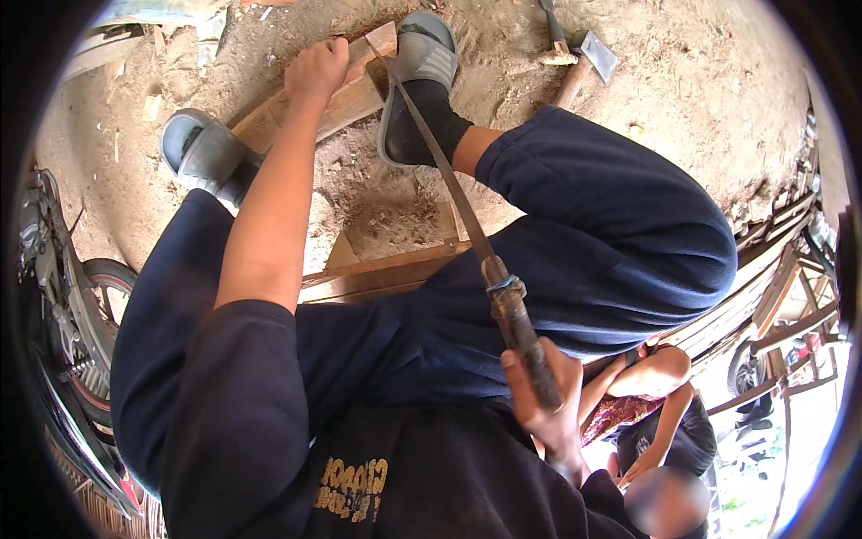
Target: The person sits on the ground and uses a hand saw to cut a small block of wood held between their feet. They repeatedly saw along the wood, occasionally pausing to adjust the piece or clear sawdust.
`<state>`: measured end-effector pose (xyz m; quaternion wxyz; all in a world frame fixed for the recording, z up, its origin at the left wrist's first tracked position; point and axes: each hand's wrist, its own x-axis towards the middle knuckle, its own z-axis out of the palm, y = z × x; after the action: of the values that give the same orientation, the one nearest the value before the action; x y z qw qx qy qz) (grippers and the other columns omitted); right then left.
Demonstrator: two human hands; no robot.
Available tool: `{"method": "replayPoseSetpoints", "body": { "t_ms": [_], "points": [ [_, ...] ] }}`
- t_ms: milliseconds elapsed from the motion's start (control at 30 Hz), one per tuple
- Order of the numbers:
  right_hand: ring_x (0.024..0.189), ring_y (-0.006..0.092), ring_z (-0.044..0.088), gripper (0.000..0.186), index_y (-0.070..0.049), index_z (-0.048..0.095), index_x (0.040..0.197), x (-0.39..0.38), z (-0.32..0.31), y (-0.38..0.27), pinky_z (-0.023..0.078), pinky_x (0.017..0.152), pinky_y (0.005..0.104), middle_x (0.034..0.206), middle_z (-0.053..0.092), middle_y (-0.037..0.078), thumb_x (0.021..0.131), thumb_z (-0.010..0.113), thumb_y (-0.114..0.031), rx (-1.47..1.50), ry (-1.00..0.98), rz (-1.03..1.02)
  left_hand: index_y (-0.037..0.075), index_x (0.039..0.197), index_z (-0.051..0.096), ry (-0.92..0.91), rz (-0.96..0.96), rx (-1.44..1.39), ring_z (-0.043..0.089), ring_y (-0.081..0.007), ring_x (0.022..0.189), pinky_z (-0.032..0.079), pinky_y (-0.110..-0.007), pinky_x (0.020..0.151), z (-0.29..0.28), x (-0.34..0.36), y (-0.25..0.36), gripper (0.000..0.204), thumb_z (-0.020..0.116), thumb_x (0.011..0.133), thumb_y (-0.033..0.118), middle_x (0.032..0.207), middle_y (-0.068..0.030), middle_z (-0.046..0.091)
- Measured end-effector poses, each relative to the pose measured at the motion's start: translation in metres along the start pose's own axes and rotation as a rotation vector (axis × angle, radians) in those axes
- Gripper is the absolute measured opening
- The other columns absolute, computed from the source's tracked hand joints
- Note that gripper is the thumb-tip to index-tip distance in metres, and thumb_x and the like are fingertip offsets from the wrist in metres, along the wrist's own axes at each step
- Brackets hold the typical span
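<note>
A wooden beam (350,106) lies aslant near the ground between my feet. On its far edge rests my left hand (317,70), fingers closed around the wood. My right hand (548,391) grips the dark handle of a long, narrow saw (453,184), whose handle has a bluish tie near the blade. The blade points away from me, tapering, and its tip end crosses the beam's right end beside my right foot. I cannot make out its teeth, nor whether it touches the wood. My right sandal (420,67) is against the beam's right end; my left sandal (199,148) is at its other end.
A hatchet (588,65) and another tool with a dark handle (555,36) lie on the dirt at far right. Wood planks (386,272) run beneath my legs. A motorcycle (81,332) stands at left. Another person (655,404) sits at lower right, near stacked slats.
</note>
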<state>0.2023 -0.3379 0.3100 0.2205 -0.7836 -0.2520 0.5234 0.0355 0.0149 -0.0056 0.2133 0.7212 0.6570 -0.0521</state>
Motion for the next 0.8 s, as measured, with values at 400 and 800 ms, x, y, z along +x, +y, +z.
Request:
{"method": "replayPoseSetpoints", "body": {
  "t_ms": [400,800],
  "points": [
    [0.054,0.0063,0.046,0.021,0.001,0.058,0.076,0.009,-0.018,0.006,0.034,0.048,0.0259,0.058,0.055,0.003,0.093,0.067,-0.009,0.195,0.014,0.113,0.004,0.103,0.075,0.026,0.029,-0.008,0.066,-0.0441,0.101,0.05,-0.053,0.091,0.001,0.0,-0.001,0.062,0.031,0.092,0.046,0.107,-0.0268,0.07],
    [0.043,0.0126,0.054,0.024,-0.001,0.054,0.073,-0.002,-0.008,-0.011,0.038,0.041,0.0294,0.053,0.055,0.007,0.088,0.073,-0.005,-0.104,0.038,-0.132,0.007,0.107,0.076,0.012,0.026,-0.016,0.066,-0.0445,0.106,0.05,-0.054,0.094,0.001,0.001,-0.002,0.059,0.033,0.092,0.046,0.111,-0.0266,0.07]
  ]
}}
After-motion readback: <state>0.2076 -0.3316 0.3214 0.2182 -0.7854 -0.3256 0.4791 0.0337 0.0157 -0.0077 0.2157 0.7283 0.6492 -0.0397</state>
